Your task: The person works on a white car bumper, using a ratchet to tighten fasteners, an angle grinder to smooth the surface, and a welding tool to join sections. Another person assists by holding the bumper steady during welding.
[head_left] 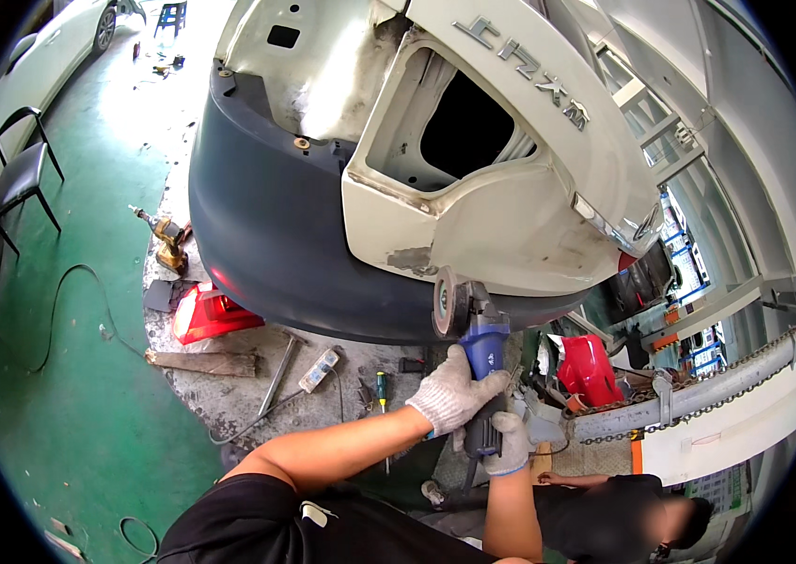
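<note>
Both my hands, in pale knitted gloves, are around a blue and black angle grinder (485,350). My left hand (454,390) is closed on the body just behind the grinder's head. Lower down, my right hand (509,444) grips the black rear end. The grinding disc (447,303) faces the lower edge of a cream vehicle rear panel (501,230), next to the dark grey bumper (294,254). I cannot tell whether the disc touches the panel or is spinning. A scraped grey patch (409,257) shows on the panel just left of the disc.
Left of the bumper lie a red tail light (210,315), a yellowish power tool (170,246) and a wooden block (200,363). A power strip (319,370) and a screwdriver (382,390) are near my left forearm. Another person (595,522) is at lower right, below a chained beam (689,404).
</note>
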Available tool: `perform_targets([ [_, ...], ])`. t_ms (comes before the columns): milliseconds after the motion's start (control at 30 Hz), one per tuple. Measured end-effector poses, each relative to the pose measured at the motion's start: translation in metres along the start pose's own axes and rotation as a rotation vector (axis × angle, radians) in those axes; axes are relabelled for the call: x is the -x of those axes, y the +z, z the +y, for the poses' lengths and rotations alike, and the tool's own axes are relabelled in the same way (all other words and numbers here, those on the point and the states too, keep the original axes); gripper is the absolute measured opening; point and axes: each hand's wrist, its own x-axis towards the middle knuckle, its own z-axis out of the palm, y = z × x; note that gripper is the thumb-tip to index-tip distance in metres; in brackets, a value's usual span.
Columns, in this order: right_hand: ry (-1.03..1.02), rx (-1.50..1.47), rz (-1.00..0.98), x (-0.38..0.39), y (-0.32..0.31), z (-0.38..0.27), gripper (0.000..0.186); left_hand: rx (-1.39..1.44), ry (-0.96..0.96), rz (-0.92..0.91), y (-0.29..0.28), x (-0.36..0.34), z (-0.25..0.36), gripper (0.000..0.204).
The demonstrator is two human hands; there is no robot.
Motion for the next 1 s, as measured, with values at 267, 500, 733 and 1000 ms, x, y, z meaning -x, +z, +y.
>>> perform_targets([
  [267,0.027,0.013,-0.050,-0.010,0.000,0.003,0.078,-0.012,-0.007,0.021,-0.003,-0.007,-0.007,0.096],
  [500,0.041,0.063,-0.052,-0.008,-0.005,-0.009,0.079,0.010,-0.005,-0.001,-0.006,-0.004,0.003,0.097],
  [733,0.001,0.125,-0.027,-0.009,0.004,-0.015,0.078,0.131,0.030,0.031,0.001,-0.010,-0.008,0.092],
  [1000,0.055,0.112,-0.017,-0.007,0.003,-0.028,0.081,0.224,0.046,-0.009,0.002,-0.009,-0.008,0.094],
])
